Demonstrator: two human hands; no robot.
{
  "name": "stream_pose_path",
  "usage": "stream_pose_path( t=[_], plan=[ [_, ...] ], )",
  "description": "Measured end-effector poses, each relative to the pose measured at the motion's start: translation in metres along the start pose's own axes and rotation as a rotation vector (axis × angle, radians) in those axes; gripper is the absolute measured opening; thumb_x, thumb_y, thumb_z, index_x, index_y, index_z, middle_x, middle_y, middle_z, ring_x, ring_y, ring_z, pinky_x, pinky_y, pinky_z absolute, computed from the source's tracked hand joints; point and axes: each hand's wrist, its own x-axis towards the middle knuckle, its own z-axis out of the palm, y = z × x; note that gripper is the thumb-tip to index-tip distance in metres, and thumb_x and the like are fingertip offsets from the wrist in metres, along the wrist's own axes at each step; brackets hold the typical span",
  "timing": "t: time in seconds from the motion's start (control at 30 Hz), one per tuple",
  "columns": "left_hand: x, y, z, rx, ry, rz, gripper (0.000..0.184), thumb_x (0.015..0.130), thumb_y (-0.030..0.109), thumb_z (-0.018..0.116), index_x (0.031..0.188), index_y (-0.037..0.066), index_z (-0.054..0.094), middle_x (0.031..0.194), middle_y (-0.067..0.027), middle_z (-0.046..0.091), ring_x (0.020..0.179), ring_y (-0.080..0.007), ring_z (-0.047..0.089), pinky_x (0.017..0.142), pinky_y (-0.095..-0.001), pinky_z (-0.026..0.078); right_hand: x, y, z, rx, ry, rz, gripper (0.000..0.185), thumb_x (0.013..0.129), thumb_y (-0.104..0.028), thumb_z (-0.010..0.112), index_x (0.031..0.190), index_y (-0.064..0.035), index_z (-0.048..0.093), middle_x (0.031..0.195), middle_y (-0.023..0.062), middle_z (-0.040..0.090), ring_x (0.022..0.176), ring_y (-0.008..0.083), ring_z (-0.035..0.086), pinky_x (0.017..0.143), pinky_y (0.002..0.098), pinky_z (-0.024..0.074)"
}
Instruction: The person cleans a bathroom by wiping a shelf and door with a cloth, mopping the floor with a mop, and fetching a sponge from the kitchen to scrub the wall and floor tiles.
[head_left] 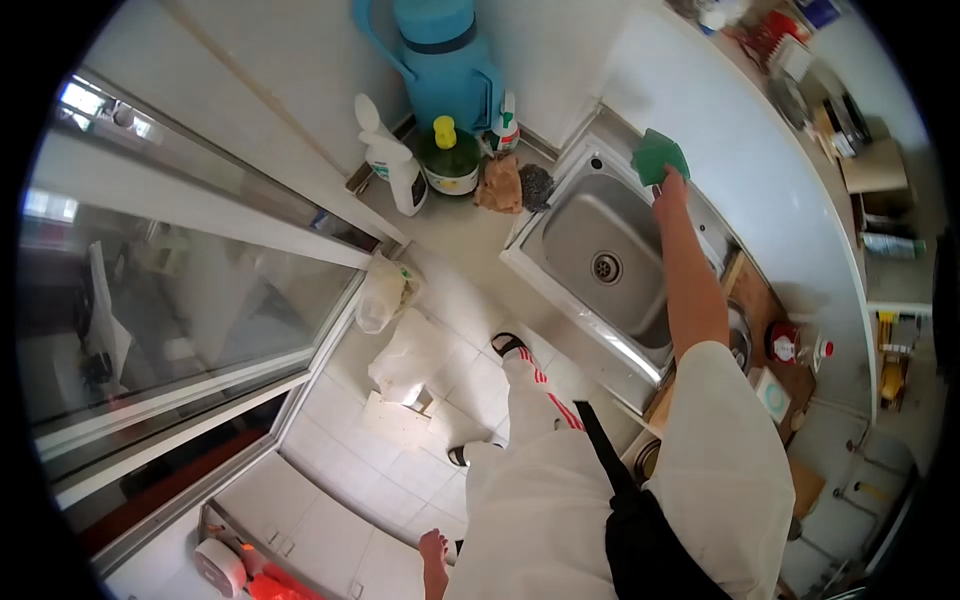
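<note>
My right hand (pixel 672 188) reaches over the far edge of the sink (pixel 570 290), its fingers closed on a green scouring pad (pixel 660 155). The pad is held above the rim near the back wall. Below and left of it lies the steel basin with its drain (pixel 606 267). My left hand (pixel 433 546) hangs low at my side over the floor, fingers curled, with nothing visible in it.
Left of the sink stand a spray bottle (pixel 392 165), a green bottle with yellow cap (pixel 449 160), a blue thermos jug (pixel 450 85), a brown cloth-like lump (pixel 500 185) and a steel-wool scrubber (pixel 537 187). White bags (pixel 408 355) sit on the tiled floor. A curved shelf (pixel 845 225) edges the right.
</note>
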Motion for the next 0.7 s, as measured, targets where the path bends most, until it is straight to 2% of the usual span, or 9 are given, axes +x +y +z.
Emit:
stream_pose_path(
  t=[0.03,0.17,0.23,0.3,0.33,0.43,0.5,0.57,0.7],
  plan=[
    [-0.015,0.003,0.008,0.188,0.019,0.155,0.015,0.088,0.020,0.054,0.078,0.011,0.061,0.063,-0.0052,0.056,0.056,-0.0185,0.057,0.047,-0.0337,0.043,0.013,0.008,0.013,0.010,0.043,-0.015,0.046,0.079,-0.017,0.070,0.122,-0.0052,0.056,0.110,0.0082,0.063,0.098,0.0234,0.060,0.075,0.0404,0.0497],
    [-0.018,0.000,0.019,0.876,0.075,0.485,0.019,0.089,0.022,0.056,0.090,0.006,0.066,0.068,-0.0078,0.062,0.063,-0.0225,0.063,0.057,-0.0348,0.051,0.021,0.124,0.049,-0.557,-0.480,-0.028,0.036,0.078,-0.022,0.070,0.107,-0.0007,0.066,0.099,0.0115,0.069,0.085,0.0252,0.065,0.074,0.0385,0.0517],
    [-0.026,0.017,0.033,0.345,0.012,0.296,0.021,0.091,0.021,0.058,0.102,0.004,0.063,0.076,-0.0083,0.064,0.069,-0.0226,0.065,0.061,-0.0356,0.052,-0.011,0.147,0.084,-0.715,-0.745,0.032,0.042,0.079,-0.018,0.068,0.117,0.0009,0.063,0.104,0.0127,0.068,0.090,0.0247,0.065,0.076,0.0374,0.0519],
    [-0.028,0.030,0.042,-0.363,-0.025,0.085,0.028,0.092,0.020,0.060,0.114,0.002,0.059,0.084,-0.0088,0.067,0.075,-0.0228,0.067,0.066,-0.0364,0.053,-0.023,0.162,0.113,-0.992,-0.712,-0.134,0.040,0.078,-0.018,0.069,0.112,0.0016,0.065,0.101,0.0131,0.068,0.090,0.0255,0.065,0.077,0.0377,0.0522],
    [-0.033,0.042,0.048,-0.077,0.061,0.180,0.029,0.093,0.019,0.059,0.118,0.004,0.056,0.087,-0.0077,0.066,0.076,-0.0197,0.066,0.066,-0.0339,0.053,-0.024,0.165,0.125,-1.128,-0.691,-0.227,0.038,0.077,-0.017,0.069,0.110,0.0019,0.066,0.100,0.0133,0.069,0.090,0.0259,0.065,0.077,0.0379,0.0523],
    [-0.064,0.098,0.062,-0.145,0.180,0.126,0.028,0.093,0.020,0.059,0.116,0.004,0.057,0.089,-0.0071,0.066,0.079,-0.0170,0.066,0.064,-0.0307,0.052,-0.018,0.143,0.127,-0.869,-0.699,0.070,0.039,0.078,-0.016,0.067,0.112,0.0022,0.063,0.103,0.0139,0.067,0.094,0.0275,0.065,0.079,0.0390,0.0528],
    [-0.065,0.103,0.063,-0.181,0.198,0.140,0.030,0.092,0.020,0.059,0.117,0.004,0.057,0.091,-0.0072,0.066,0.081,-0.0161,0.066,0.062,-0.0289,0.050,-0.010,0.120,0.093,-0.338,-0.632,0.328,0.036,0.078,-0.015,0.066,0.109,0.0022,0.063,0.100,0.0137,0.067,0.090,0.0304,0.067,0.081,0.0412,0.0537],
    [-0.060,0.099,0.067,-0.197,0.198,0.177,0.030,0.092,0.020,0.060,0.117,0.004,0.057,0.092,-0.0072,0.067,0.081,-0.0160,0.066,0.061,-0.0285,0.050,-0.019,0.084,0.051,-0.128,-0.570,0.423,0.039,0.081,-0.014,0.063,0.117,0.0014,0.058,0.104,0.0135,0.065,0.091,0.0295,0.066,0.083,0.0416,0.0543],
    [-0.065,0.113,0.083,-0.255,0.157,0.237,0.031,0.089,0.019,0.062,0.116,0.002,0.058,0.090,-0.0071,0.066,0.077,-0.0137,0.064,0.060,-0.0255,0.049,-0.095,0.045,-0.012,-0.086,-0.760,0.593,0.038,0.085,-0.014,0.059,0.119,-0.0007,0.056,0.105,0.0114,0.065,0.094,0.0249,0.065,0.087,0.0390,0.0540]
  ],
)
